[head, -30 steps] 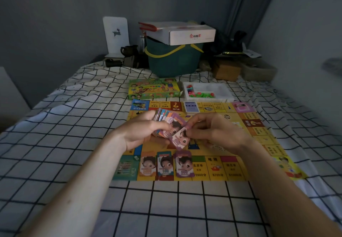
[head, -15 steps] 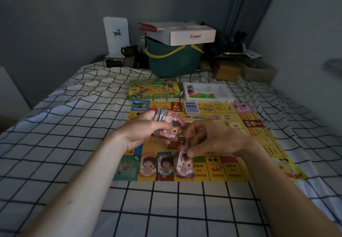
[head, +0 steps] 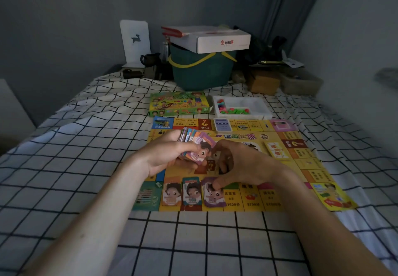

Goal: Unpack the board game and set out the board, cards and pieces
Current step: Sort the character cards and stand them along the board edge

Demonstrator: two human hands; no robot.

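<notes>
The yellow game board point(head: 252, 199) lies flat on the checked bedsheet. My left hand point(head: 163, 155) grips a fan of money cards point(head: 200, 144) above the board's middle. My right hand point(head: 243, 165) hovers beside it, its thumb tip touching the purple card pile point(head: 213, 197) and its fingers loosely bent near the fan, pinching nothing I can see. Along the board's near edge lie an orange pile point(head: 171, 193), a teal pile point(head: 191, 191) and the purple one. A blue deck point(head: 223, 124) and a yellow deck point(head: 276, 150) sit on the board.
Beyond the board lie the green game box point(head: 178, 104) and a white tray point(head: 258, 105) with coloured pieces point(head: 232, 110). Further back stands a green bucket point(head: 200, 71) with a white carton point(head: 215, 38) on top. A wall runs along the right.
My right hand drew a purple card from the fan, lowered it onto the purple pile and let it go. The left hand and its fan stayed in place.
</notes>
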